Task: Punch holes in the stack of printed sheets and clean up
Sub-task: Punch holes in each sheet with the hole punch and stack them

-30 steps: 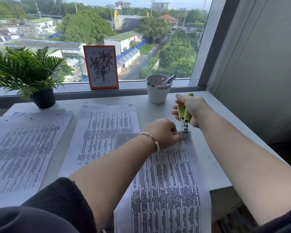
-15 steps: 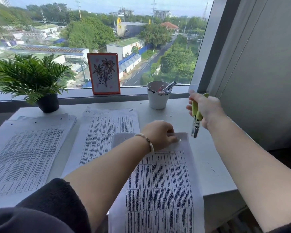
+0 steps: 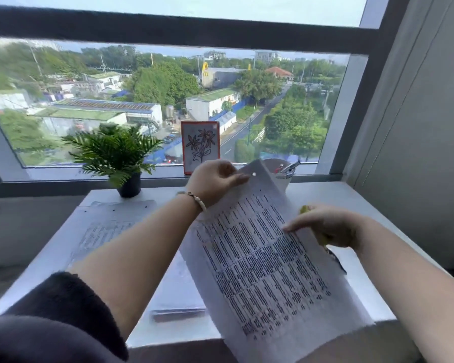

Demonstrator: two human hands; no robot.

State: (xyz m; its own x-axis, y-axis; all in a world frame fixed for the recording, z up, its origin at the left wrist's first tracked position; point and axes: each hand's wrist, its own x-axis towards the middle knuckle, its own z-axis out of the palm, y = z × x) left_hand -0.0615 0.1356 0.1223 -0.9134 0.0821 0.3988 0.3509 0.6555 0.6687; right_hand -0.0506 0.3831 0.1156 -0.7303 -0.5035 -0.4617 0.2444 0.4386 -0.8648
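Window and ledge: daylight comes in over the white surface (image 3: 333, 203); a potted fern (image 3: 116, 155), a flower card (image 3: 200, 145) and a pen cup (image 3: 281, 176) stand back by the sill, well apart from where I work.

Head view, lifted sheet: my printed sheet (image 3: 262, 260) is raised off the surface and tilted, its top corner up near the card — held so, I judge, to check the punched hole (image 3: 254, 174) that shows as a pale dot in that corner.

Left hand: my left hand (image 3: 215, 183) pinches the sheet's top edge, fingers (image 3: 240, 177) curled onto the paper just beside the hole; that carries the sheet's weight.

Right hand: my right hand (image 3: 328, 226) is curled round the yellow-green punch (image 3: 304, 209), most of which is hidden in the palm, with a dark metal end poking out below the wrist. One straight finger rests on the sheet's right edge — steadying it, I think, without putting the tool down.

Other paper: a stack (image 3: 108, 226) with small dark holes along its top lies to the left, and more sheets (image 3: 178, 297) lie flat under my left forearm; blur keeps me from telling which pile is finished.

Progress, as a judgement: this sheet looks punched and ready to join a pile; clean-up is not begun.
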